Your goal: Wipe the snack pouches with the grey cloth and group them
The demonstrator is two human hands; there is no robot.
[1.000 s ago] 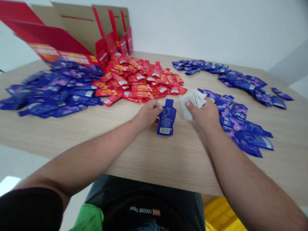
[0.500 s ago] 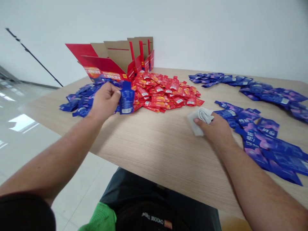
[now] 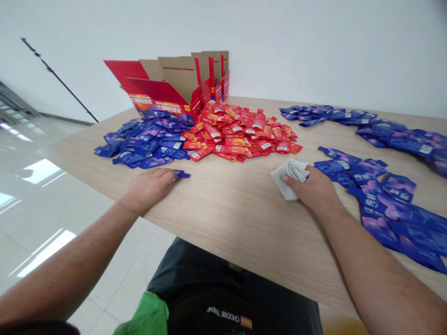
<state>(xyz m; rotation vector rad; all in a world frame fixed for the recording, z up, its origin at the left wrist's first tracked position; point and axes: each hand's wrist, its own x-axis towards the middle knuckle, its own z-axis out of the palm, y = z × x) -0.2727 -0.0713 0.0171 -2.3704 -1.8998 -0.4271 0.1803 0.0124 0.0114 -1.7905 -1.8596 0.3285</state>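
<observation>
Blue sachet (image 3: 182, 174) lies flat on the worktop (image 3: 223, 232), its end pointing right from under the left hand (image 3: 150, 188), grip unclear; right hand (image 3: 314, 190) fingers close on white cloth (image 3: 289, 179); red sachets (image 3: 240, 132) heap beside open carton (image 3: 164, 81).

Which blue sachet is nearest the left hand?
The lone blue sachet under the left hand: only its end shows, while the other sachets lie in groups away from the hand.

A light wood-grain table (image 3: 223, 223) carried a heap of blue sachets (image 3: 146, 144) beyond the left hand (image 3: 150, 188), which lay over one blue sachet (image 3: 183, 174). A heap of red sachets (image 3: 240, 135) and an open red cardboard carton (image 3: 178, 83) sat farther off, between the hands. A white cloth (image 3: 289, 179) lay under the right hand (image 3: 314, 190), with loose blue sachets (image 3: 384, 200) just beyond it.
</observation>
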